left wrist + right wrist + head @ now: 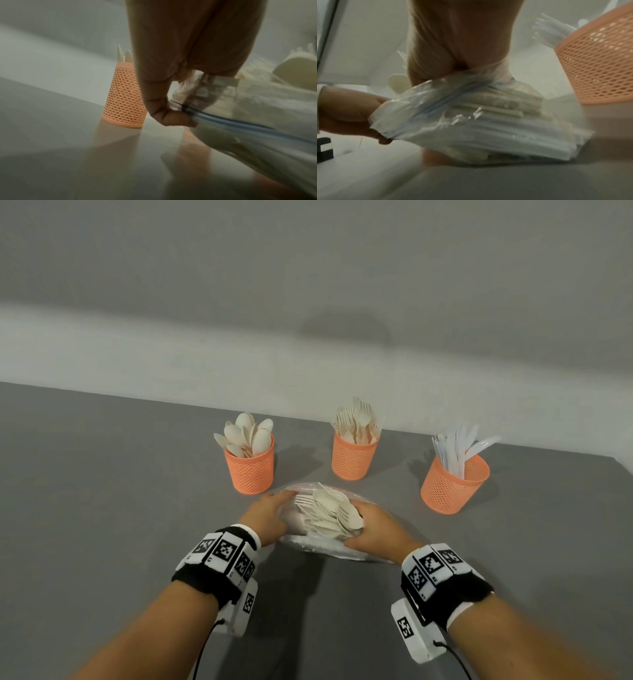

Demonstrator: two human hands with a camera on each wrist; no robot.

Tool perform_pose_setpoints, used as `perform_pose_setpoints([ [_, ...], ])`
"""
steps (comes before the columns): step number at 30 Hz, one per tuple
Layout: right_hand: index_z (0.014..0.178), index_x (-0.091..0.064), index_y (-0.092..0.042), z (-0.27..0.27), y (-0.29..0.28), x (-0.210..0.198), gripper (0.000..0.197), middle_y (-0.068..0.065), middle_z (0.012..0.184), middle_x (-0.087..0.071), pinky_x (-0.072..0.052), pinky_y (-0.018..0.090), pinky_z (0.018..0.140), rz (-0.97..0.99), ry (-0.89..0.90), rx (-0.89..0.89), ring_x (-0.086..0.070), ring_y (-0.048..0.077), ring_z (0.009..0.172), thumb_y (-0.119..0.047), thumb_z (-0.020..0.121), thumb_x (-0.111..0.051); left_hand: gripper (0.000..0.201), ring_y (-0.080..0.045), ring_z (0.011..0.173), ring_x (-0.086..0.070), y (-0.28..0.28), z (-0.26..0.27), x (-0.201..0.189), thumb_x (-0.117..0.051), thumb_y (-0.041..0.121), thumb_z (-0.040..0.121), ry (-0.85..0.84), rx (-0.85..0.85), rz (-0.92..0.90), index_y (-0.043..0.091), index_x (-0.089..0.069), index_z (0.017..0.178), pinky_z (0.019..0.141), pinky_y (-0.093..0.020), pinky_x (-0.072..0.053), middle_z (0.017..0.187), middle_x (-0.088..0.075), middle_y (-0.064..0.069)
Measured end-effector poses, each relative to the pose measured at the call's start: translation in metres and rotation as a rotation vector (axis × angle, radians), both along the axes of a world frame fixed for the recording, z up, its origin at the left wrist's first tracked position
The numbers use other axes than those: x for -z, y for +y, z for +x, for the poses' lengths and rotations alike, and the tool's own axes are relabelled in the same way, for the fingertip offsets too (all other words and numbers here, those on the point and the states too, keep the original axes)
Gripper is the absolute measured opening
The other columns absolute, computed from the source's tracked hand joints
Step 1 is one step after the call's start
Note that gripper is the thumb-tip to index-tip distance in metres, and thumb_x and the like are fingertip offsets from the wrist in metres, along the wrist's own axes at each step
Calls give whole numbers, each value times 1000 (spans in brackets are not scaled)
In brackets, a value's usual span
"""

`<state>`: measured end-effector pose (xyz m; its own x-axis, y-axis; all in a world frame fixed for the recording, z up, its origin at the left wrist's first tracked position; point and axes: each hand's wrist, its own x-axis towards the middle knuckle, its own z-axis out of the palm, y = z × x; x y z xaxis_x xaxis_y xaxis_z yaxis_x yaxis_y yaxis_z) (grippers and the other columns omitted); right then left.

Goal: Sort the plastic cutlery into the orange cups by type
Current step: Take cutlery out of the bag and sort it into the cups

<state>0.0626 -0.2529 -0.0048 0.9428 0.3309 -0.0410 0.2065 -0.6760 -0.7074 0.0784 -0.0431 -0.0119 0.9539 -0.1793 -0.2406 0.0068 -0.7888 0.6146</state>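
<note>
Between my hands, the bag (318,546) of cutlery (329,513) lies on the table (102,508): left hand (269,513) and right hand (375,527) each grip its mouth; only the left wrist view shows the thumb (171,119) pinching the blue seal

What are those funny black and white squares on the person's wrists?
Each bare forearm wears a black wristband with a white edge. White blocks printed with black-and-white square code patterns wrap around each band. Below each wrist hangs a white box, the wrist camera, also marked with a code square, and a thin black cable trails from it. No sleeves or gloves show.
</note>
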Motion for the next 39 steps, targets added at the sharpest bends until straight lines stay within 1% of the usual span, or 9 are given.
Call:
perform_pose_setpoints([
  [2,112,-64,-16,-1,-1,-1,47,-8,101,-66,-44,18,78,22,-45,22,-59,9,91,-27,67,-70,54,-30,121,-50,-1,0,-5,-51,5,86,8,-22,-86,21,-44,137,101,-37,-40,138,-47,-7],
  [5,103,-67,-16,-3,-3,-4,32,-7,93,-66,-36,4,65,-43,-108,57,-58,9,83,-18,71,-72,30,-20,85,-57,-3,-2,-17,-60,13,86,-9,31,-216,11,-62,116,67,-23,-47,105,-58,0],
  [12,99,-63,-4,-2,-12,-17,28,13,94,-68,-49,29,79,307,122,181,-63,22,89,2,73,-70,17,-12,81,-51,3,1,-10,-64,8,80,-98,32,48,10,-71,96,73,-18,-35,89,-57,1],
  [18,80,-63,-12,-3,-12,-50,23,9,75,-62,-52,32,77,802,179,336,-61,21,75,11,76,-63,23,-19,86,-46,-10,-9,0,-49,2,81,36,129,121,25,-44,82,75,-23,-36,98,-49,-2],
  [22,86,-60,-2,0,-15,-61,14,10,66,-57,-56,27,58,1012,293,324,-59,17,57,10,81,-57,13,-26,121,-41,-8,-1,-14,-50,21,83,-120,92,111,29,-59,88,106,-39,-33,125,-45,-6],
  [27,95,-58,1,-6,-5,-64,24,8,59,-55,-50,24,50,1111,488,154,-55,15,50,7,72,-59,63,-8,117,-48,-39,-10,-62,-50,70,58,-121,118,-432,31,-58,108,95,-25,-36,125,-52,7],
  [32,78,-57,-2,-16,10,-70,12,2,53,-57,-49,22,52,980,688,-124,-55,11,49,3,70,-51,41,-11,51,-63,-61,-17,-77,-77,43,63,213,307,-985,10,-68,86,53,-21,-52,58,-67,-3],
  [36,78,-64,-5,-12,7,-65,11,7,61,-65,-57,33,65,876,841,-136,-64,17,56,-9,71,-55,39,-43,97,-54,-70,-12,-74,-72,25,66,302,200,-1069,4,-70,100,89,-47,-43,97,-61,-31],
  [39,84,-66,-5,-9,5,-63,14,10,68,-67,-55,37,70,784,793,-44,-66,19,62,-13,73,-62,31,-34,91,-62,-75,-6,-72,-68,21,69,239,52,-1099,1,-70,94,84,-41,-52,98,-65,-23],
])
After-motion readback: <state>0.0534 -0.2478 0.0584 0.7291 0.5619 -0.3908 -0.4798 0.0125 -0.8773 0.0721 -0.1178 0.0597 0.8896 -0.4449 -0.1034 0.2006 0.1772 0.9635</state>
